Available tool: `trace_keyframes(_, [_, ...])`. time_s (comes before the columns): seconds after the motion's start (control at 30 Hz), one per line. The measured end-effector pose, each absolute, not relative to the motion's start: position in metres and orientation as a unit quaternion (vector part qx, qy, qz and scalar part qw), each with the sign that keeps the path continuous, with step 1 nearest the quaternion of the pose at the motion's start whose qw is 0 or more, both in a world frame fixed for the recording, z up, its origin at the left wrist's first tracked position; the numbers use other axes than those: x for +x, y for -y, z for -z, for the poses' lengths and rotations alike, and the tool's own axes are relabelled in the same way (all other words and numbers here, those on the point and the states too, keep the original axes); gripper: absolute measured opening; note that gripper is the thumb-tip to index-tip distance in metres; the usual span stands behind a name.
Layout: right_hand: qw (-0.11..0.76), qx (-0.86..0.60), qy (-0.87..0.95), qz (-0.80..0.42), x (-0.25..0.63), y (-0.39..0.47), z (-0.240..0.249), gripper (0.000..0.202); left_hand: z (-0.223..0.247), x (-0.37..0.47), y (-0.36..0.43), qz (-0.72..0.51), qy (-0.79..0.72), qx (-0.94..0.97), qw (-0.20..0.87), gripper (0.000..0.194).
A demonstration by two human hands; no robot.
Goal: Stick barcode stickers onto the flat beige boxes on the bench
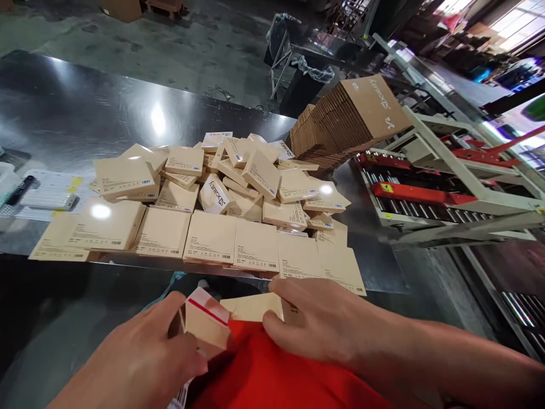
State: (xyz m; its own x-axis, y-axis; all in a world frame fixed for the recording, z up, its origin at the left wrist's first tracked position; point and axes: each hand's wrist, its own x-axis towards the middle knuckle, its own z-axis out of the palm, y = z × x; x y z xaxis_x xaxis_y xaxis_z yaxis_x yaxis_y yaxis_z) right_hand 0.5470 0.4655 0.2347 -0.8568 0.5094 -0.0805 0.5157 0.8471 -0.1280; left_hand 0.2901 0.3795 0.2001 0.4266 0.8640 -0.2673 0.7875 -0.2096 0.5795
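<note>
My left hand [159, 346] is closed around a small cream carton piece [206, 326] with a pale flap and a red stripe across it. Between the thumb and fingers of my right hand [306, 318] is a flat cream box [251, 307]. The two pieces meet in front of the red clothing at my body, and I cannot tell whether they are joined. Just beyond my hands, a row of flat cream boxes [210, 236] lies along the table's near edge. Behind that row is a jumbled heap of similar boxes [259, 170], several showing printed lettering.
The shiny metal table [76, 108] stretches to the left. On its left side lie papers [46, 190] with a black marker [21, 189]. A stack of folded brown cardboard cartons [349, 119] leans at the back right, beside a roller machine with red bars [426, 194].
</note>
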Motion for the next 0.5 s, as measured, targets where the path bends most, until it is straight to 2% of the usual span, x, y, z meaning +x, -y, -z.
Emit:
trace_keyframes(0.1, [0.028, 0.170, -0.984, 0.043, 0.546, -0.468, -0.237, 0.010, -0.210, 0.296, -0.385, -0.025, -0.543, 0.754, 0.369, 0.026])
trace_keyframes(0.2, [0.009, 0.115, -0.993, 0.006, 0.543, -0.467, -0.238, 0.018, -0.219, 0.301, -0.390, -0.001, -0.525, 0.759, 0.384, 0.018])
trace_keyframes(0.3, [0.000, 0.105, -0.994, -0.044, 0.536, -0.463, -0.238, 0.020, -0.224, 0.305, -0.392, 0.032, -0.523, 0.772, 0.359, 0.018])
trace_keyframes(0.4, [0.028, 0.089, -0.995, -0.039, 0.526, -0.460, -0.238, 0.013, -0.224, 0.311, -0.388, 0.086, -0.495, 0.798, 0.332, 0.023])
trace_keyframes(0.5, [0.058, 0.100, -0.993, -0.022, 0.521, -0.461, -0.238, 0.015, -0.221, 0.311, -0.382, 0.059, -0.489, 0.822, 0.286, 0.025])
